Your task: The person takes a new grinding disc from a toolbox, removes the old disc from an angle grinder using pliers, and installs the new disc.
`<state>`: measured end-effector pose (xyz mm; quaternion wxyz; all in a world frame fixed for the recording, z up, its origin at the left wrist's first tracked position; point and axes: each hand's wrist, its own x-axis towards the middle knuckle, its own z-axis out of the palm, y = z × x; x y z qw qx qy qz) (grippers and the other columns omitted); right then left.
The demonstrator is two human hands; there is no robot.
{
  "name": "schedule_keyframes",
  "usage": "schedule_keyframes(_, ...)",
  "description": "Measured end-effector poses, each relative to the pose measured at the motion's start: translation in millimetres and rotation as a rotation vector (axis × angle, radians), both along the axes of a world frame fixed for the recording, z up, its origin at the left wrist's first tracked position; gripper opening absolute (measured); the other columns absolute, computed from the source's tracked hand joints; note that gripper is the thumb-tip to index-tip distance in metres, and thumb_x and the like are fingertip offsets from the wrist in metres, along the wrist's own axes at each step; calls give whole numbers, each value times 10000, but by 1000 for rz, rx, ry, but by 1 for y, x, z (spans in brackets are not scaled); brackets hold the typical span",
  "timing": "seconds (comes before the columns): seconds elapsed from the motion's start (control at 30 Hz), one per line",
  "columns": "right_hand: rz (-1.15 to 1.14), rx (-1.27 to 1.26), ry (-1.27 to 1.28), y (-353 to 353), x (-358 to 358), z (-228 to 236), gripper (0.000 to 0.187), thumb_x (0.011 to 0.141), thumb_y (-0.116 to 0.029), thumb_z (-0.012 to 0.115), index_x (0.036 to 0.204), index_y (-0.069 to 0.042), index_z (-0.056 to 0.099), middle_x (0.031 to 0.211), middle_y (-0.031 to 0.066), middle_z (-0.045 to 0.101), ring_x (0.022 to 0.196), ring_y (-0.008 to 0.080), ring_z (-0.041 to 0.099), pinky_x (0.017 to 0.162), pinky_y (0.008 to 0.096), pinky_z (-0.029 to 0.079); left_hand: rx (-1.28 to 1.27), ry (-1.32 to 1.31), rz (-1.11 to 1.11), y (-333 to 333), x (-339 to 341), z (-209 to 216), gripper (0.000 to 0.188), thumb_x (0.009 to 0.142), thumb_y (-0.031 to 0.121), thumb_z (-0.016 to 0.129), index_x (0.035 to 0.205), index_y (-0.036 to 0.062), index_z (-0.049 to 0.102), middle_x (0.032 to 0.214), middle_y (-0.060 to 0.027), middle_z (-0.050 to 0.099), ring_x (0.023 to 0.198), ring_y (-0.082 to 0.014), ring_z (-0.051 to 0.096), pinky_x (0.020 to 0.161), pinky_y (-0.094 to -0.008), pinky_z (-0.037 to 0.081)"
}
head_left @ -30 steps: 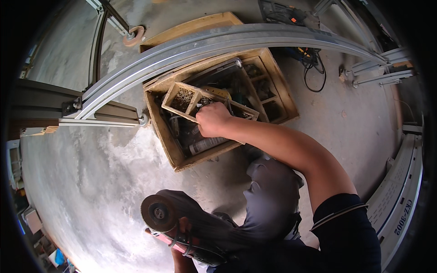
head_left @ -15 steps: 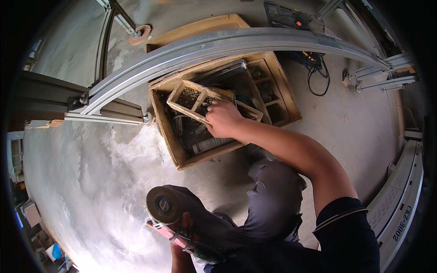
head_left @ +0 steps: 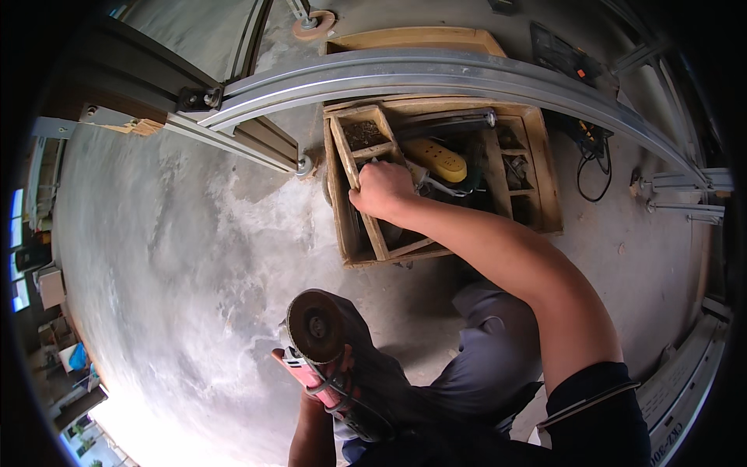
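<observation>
My left hand (head_left: 347, 359) is wrapped round a pink angle grinder (head_left: 309, 377), its dark disc (head_left: 313, 313) facing up and a black cord wound about the body. My right hand (head_left: 385, 189) grips the side of a narrow wooden divided tray (head_left: 341, 148), fingers inside and thumb outside. The tray lies along the left side of a larger wooden box (head_left: 552, 191) on the floor; small dark bits fill its far compartment. Beside it in the box lie a yellow power strip (head_left: 437, 159) and a dark metal bar (head_left: 447, 123). My forearm hides part of the box.
An aluminium frame beam (head_left: 436, 70) crosses above the box's far side. A frame foot (head_left: 303, 165) stands left of the box. Behind is another wooden box (head_left: 420, 35). To the right lie a corded power tool (head_left: 585, 138) and a black case (head_left: 556, 50).
My right hand has turned the tray and shifted it to the box's left side, uncovering the yellow power strip. The view has swung left. The grinder stays in my left hand.
</observation>
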<state>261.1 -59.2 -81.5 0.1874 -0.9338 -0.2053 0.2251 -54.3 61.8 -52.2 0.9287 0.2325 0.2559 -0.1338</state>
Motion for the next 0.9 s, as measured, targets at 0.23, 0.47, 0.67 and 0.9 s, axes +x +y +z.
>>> schedule_keyframes(0.23,18,72,65,33,-10,-33,252,739,-224,564,737,8,662,764,187,656,755,331,651,685,401,528,-165,57,35,3,-6,3,461,879,547,460,847,89,501,695,-53,400,592,-153,388,554,-224,377)
schedule_keyframes(0.47,39,429,-129,-31,5,-14,99,729,-133,576,776,-83,648,775,112,654,732,306,638,644,397,510,-248,-64,105,10,-36,-35,732,822,592,534,1167,-41,407,912,-120,490,716,-214,581,593,-323,521)
schedule_keyframes(0.67,-118,-309,-255,-239,31,-45,163,710,-86,600,869,-55,620,923,128,633,837,307,622,715,395,513,-129,-60,5,8,-23,-18,613,837,489,581,1078,-60,448,831,-86,477,554,-167,554,471,-272,495)
schedule_keyframes(0.9,113,-491,-187,-288,23,-100,197,694,-137,640,862,-34,626,915,135,619,882,288,613,773,399,501,3,-45,-32,8,-13,-18,543,855,473,559,1081,-11,464,830,-75,486,640,-177,561,536,-285,499)
